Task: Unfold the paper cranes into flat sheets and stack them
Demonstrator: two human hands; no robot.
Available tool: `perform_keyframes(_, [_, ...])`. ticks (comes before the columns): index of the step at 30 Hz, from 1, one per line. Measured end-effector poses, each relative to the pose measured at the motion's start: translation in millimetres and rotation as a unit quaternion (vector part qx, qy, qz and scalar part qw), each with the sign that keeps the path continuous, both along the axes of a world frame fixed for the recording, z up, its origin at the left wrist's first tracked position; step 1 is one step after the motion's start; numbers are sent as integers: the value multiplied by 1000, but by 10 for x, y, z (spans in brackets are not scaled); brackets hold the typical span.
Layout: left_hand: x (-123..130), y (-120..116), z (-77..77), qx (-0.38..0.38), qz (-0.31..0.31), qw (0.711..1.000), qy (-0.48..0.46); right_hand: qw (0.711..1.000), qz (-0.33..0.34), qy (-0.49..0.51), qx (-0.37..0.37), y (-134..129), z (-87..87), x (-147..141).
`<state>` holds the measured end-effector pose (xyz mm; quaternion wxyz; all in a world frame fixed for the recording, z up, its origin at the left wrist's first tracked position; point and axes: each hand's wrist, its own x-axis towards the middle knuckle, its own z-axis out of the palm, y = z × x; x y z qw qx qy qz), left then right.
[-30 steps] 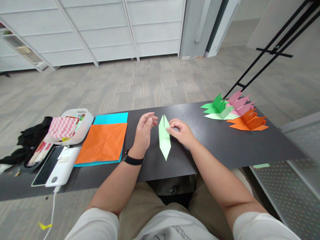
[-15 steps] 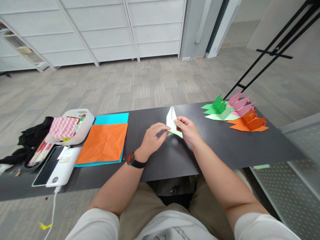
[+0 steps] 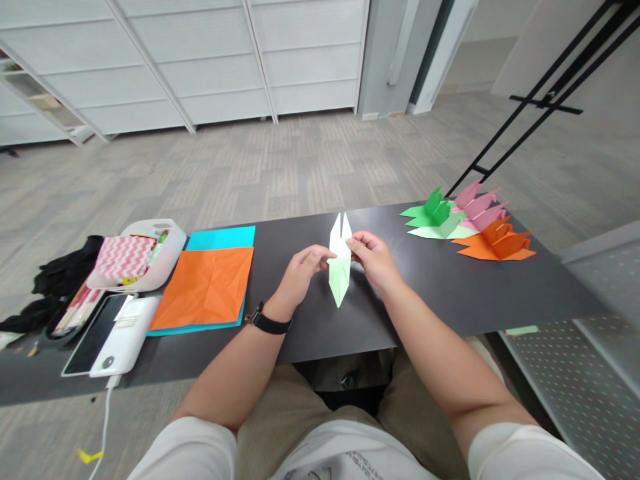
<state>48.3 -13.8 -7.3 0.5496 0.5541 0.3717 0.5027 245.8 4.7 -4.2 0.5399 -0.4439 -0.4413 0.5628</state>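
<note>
A pale green folded paper hangs between my hands over the middle of the dark table. It is long and narrow, with two separate points at the far end and one point toward me. My left hand pinches its left edge near the middle. On the right edge, a little farther up, my right hand grips it between thumb and fingers. A black watch band circles my left wrist.
Orange paper lies over blue sheets on the left. Beyond are a white basket, a power bank and a phone. Green, pink and orange folded figures stand at the right.
The pale green paper's near part, earlier turned toward the right, now points straight toward me, and its two far points are spread wider. My left hand has shifted slightly left.
</note>
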Motion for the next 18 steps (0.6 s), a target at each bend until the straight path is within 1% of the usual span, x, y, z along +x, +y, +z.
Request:
perform_keyframes(4, [8, 20, 4, -31, 8, 999, 15, 997, -9, -44, 58, -6, -12, -1])
perform_keyframes(7, [10, 31, 7, -32, 1, 999, 0, 998, -7, -37, 54, -7, 2, 12])
perform_keyframes(8, [9, 35, 4, -30, 8, 1000, -2, 998, 10, -37, 45, -8, 4, 15])
perform_keyframes(10, [9, 42, -9, -20, 28, 999, -1, 996, 66, -48, 31, -12, -2, 12])
perform_keyframes(12, [12, 50, -25, -3, 47, 999, -1, 991, 113, -67, 31, -19, -22, 0])
perform_keyframes(13, [15, 53, -32, 6, 54, 999, -3, 989, 120, -73, 36, -22, -34, -7])
perform_keyframes(15, [22, 61, -44, 17, 70, 997, -8, 990, 112, -75, 50, -27, -50, -16])
perform_keyframes(18, [32, 72, -55, 3, 95, 995, -12, 991, 105, -61, 59, -28, -46, -11])
